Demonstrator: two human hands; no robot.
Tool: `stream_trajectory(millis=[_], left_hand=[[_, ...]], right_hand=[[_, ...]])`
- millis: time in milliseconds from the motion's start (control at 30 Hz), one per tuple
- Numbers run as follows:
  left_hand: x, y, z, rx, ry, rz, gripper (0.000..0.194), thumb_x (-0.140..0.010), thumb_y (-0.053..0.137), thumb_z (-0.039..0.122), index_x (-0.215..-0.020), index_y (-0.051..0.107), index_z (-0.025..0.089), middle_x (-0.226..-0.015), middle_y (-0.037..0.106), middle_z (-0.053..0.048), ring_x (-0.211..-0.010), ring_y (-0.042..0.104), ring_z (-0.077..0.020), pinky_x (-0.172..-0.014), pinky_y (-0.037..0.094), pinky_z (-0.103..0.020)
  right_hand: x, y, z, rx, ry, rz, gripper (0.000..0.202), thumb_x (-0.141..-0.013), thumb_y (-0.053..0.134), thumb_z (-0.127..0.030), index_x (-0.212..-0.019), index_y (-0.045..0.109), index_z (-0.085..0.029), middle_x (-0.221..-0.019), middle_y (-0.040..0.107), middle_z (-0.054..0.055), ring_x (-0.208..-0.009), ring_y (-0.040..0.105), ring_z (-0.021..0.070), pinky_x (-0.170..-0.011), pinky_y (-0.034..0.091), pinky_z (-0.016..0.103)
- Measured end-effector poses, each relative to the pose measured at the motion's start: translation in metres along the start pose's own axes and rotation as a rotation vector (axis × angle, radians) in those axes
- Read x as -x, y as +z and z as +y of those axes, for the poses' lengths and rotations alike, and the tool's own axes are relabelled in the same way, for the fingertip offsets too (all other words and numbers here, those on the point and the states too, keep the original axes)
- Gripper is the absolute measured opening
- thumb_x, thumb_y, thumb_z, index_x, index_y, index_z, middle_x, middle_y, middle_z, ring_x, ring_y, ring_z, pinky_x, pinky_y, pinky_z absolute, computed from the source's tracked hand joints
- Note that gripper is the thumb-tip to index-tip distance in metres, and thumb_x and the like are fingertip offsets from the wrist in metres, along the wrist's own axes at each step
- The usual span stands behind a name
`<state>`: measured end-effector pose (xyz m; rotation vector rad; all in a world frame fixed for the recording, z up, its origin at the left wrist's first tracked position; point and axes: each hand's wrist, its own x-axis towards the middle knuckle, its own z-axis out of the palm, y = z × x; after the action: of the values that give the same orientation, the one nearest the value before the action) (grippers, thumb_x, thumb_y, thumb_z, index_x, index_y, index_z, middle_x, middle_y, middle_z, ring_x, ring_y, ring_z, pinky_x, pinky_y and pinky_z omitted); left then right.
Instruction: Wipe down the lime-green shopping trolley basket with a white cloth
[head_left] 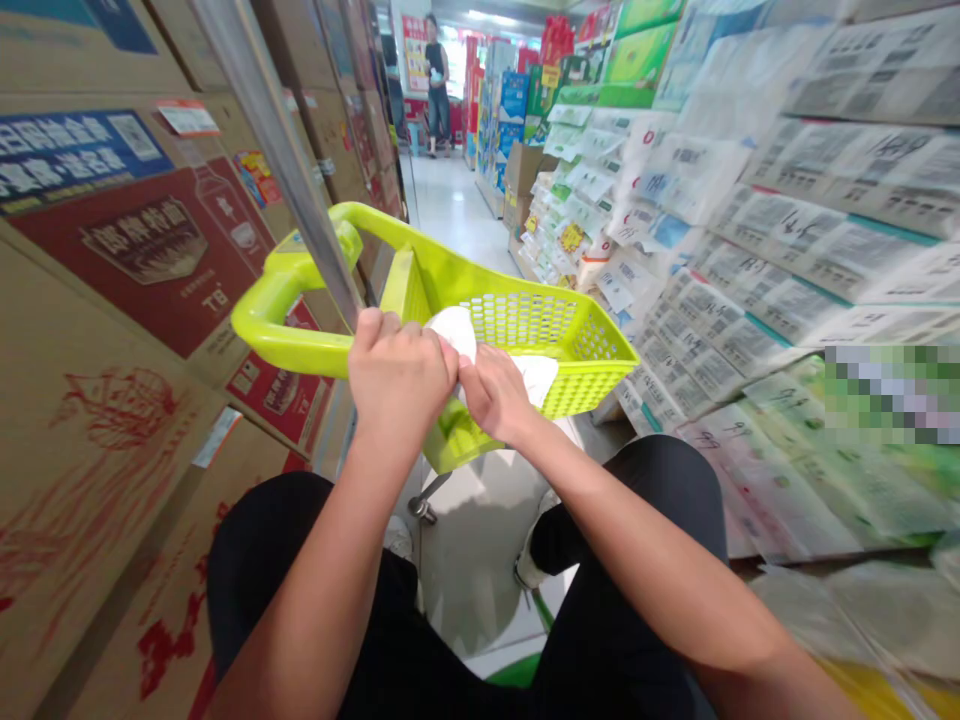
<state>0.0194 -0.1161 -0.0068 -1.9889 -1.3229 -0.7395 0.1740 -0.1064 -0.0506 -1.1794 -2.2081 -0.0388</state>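
Note:
A lime-green plastic shopping basket (525,290) with a thick looped handle stands in front of me, its sides pierced with holes. My left hand (401,365) is closed at its near rim, knuckles up. Close beside it, my right hand (491,390) has its fingers bent around a white cloth or tissue (454,330). Part of the white material pokes up between the hands and another part (538,378) hangs past the right hand's fingers. Whether the left hand grips the rim, the cloth or both is hidden under its fingers.
Stacked cardboard cartons (135,240) rise on the left, beside a metal pole (289,150). Packs of tissue paper (750,280) are piled on the right. A caster (422,510) rests on the tiled floor between my legs. Farther down the aisle stands a person (436,85).

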Motion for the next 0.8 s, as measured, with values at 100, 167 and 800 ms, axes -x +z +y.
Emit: stream_trajectory(millis=[100, 167, 800], left_hand=[[0.003, 0.005, -0.013, 0.135, -0.039, 0.086, 0.033, -0.093, 0.049, 0.023, -0.063, 0.062, 0.022, -0.059, 0.056, -0.007, -0.076, 0.058, -0.0296, -0.096, 0.041, -0.059], [0.006, 0.010, -0.027, 0.202, -0.072, 0.095, 0.032, -0.092, 0.051, 0.024, -0.062, 0.059, 0.023, -0.058, 0.053, -0.006, -0.079, 0.058, -0.0297, -0.100, 0.038, -0.059], [0.005, 0.004, -0.032, 0.231, -0.053, -0.055, 0.038, -0.100, 0.048, 0.032, -0.063, 0.051, 0.024, -0.065, 0.056, -0.006, -0.087, 0.059, -0.0311, -0.104, 0.035, -0.061]], right_hand=[[0.005, -0.003, 0.003, 0.019, -0.058, -0.063, 0.061, -0.111, 0.014, -0.051, -0.115, 0.065, -0.017, -0.113, 0.071, 0.015, -0.104, 0.061, 0.0281, -0.095, 0.044, 0.040], [0.023, -0.014, 0.033, 0.075, -0.003, -0.109, 0.066, -0.110, 0.016, -0.056, -0.116, 0.066, -0.014, -0.113, 0.071, 0.017, -0.101, 0.061, 0.0292, -0.093, 0.044, 0.041], [0.025, -0.017, 0.043, 0.013, 0.079, -0.099, 0.067, -0.110, 0.010, -0.055, -0.111, 0.066, -0.018, -0.113, 0.074, 0.014, -0.104, 0.064, 0.0285, -0.088, 0.041, 0.039]])
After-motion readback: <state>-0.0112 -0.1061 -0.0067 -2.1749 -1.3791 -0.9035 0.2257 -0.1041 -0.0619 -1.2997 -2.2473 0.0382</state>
